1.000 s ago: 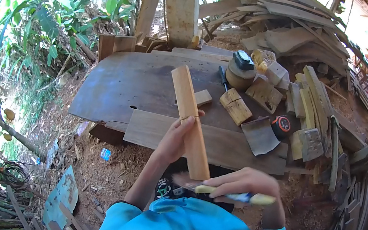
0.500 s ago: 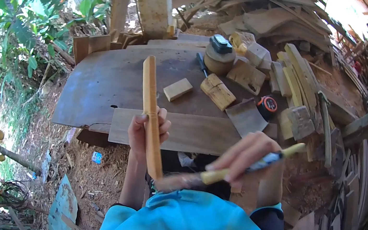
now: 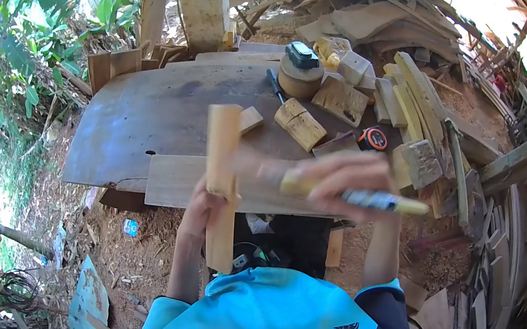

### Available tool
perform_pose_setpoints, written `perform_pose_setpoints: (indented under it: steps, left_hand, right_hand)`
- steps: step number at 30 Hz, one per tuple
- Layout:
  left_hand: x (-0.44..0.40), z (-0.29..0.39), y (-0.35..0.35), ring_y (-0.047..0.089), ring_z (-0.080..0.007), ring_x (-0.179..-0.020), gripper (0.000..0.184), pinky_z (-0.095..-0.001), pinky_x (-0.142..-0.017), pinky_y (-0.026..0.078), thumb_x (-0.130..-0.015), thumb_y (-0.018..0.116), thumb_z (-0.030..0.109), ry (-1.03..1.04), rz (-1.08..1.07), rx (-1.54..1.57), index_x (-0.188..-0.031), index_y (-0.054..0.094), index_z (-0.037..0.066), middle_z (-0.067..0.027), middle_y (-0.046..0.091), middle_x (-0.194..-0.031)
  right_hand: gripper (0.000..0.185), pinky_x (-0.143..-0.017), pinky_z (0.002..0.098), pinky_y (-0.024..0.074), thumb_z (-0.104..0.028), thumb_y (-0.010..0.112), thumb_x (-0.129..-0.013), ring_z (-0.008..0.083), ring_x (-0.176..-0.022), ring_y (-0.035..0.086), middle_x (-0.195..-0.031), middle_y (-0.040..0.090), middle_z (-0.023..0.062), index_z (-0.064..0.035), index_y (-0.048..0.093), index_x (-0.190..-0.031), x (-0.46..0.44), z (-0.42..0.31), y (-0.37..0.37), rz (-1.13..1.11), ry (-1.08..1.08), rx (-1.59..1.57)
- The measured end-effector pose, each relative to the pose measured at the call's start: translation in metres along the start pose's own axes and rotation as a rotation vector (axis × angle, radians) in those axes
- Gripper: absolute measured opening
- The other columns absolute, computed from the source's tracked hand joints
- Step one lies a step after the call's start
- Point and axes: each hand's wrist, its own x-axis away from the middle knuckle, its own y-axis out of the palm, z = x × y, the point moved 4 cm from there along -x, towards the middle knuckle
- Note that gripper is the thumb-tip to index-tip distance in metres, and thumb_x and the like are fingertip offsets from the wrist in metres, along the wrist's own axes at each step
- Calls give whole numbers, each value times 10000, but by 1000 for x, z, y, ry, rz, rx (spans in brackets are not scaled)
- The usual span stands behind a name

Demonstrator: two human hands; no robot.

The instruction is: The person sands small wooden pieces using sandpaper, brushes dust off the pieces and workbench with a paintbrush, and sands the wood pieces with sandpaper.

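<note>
My left hand (image 3: pixel 202 208) is closed around the middle of a long, light-brown wooden piece (image 3: pixel 222 147), held upright above the near edge of the work table (image 3: pixel 123 127). In my right hand (image 3: pixel 352 183) is a brush (image 3: pixel 393 203) with a pale yellow handle and a blue and white middle, gripped by closed fingers. The brush's bristle end is smeared by motion and points left at the wooden piece's upper half; whether they touch is unclear. Beyond the piece a small wood block (image 3: pixel 250 120) lies on the table.
Further back on the table are a round block (image 3: pixel 299 78) with a battery-like device (image 3: pixel 302 55) on top, a chiselled wood block (image 3: pixel 300 125) and a tape measure (image 3: pixel 373 139). Stacked wood strips (image 3: pixel 418 114) lie at the right. A plank (image 3: pixel 170 180) lines the near edge.
The brush has moved up from the piece's lower end to its upper part. My left hand has turned the wooden piece. The whole view has shifted, with the table further left.
</note>
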Motion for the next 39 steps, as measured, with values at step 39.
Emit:
perform_pose_setpoints:
  steps: [39]
  left_hand:
    - [-11, -12, 20, 539, -140, -924, 351, -274, -810, 439, -858, 483, 291, -130, -101, 191, -1129, 462, 69, -54, 534, -1004]
  right_hand:
    - [198, -833, 353, 507, -70, 639, -637, 295, -1018, 579, -1099, 581, 140, -73, 629, -834, 20, -21, 59, -214, 36, 453]
